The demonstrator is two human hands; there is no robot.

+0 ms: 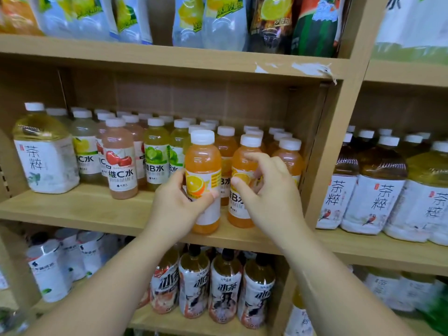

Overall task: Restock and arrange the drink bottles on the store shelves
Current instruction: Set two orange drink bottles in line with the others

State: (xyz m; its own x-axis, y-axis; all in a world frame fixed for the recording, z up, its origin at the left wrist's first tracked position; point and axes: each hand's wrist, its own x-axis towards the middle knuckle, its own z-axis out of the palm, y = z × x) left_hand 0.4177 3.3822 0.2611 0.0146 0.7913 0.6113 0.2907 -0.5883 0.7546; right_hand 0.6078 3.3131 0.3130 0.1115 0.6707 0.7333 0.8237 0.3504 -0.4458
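Observation:
An orange drink bottle [203, 166] with a white cap and an orange-slice label stands at the front edge of the middle wooden shelf [92, 209]. My left hand [179, 204] grips it around the lower label. A second orange bottle [242, 163] stands just to its right, with more orange bottles [289, 154] in rows behind. My right hand [269, 192] hovers in front of that second bottle, fingers loosely curled and slightly blurred. Its thumb is at the label, and it holds nothing.
Left along the shelf stand green lime bottles [156, 156], a pink cherry bottle [120, 163] and a large tea bottle [44, 154]. A wooden upright [332, 146] separates large tea bottles [374, 185]. Iced tea bottles [225, 287] fill the shelf below, lemon drinks [218, 18] the one above.

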